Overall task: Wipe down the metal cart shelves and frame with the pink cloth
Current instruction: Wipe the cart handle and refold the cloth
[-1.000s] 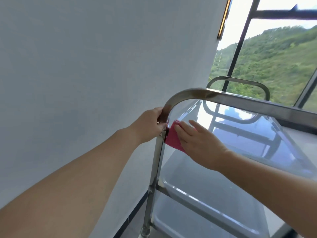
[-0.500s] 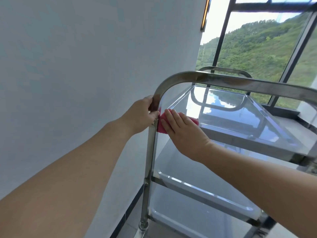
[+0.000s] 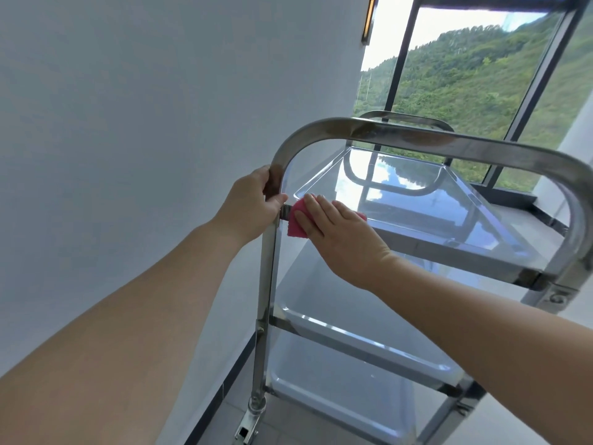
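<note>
Wiping seems just started: flat right hand presses the small pink cloth on the seven o'clock corner of the shiny metal top shelf, left hand grips the silver cart post, lower shelves look undone.

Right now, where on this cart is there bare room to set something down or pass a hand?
Free: the top shelf beyond the right hand; the middle shelf and bottom shelf; the gap under the near handle. Crowded: the near left corner, where the left hand grips the left post beside the pink cloth.
</note>
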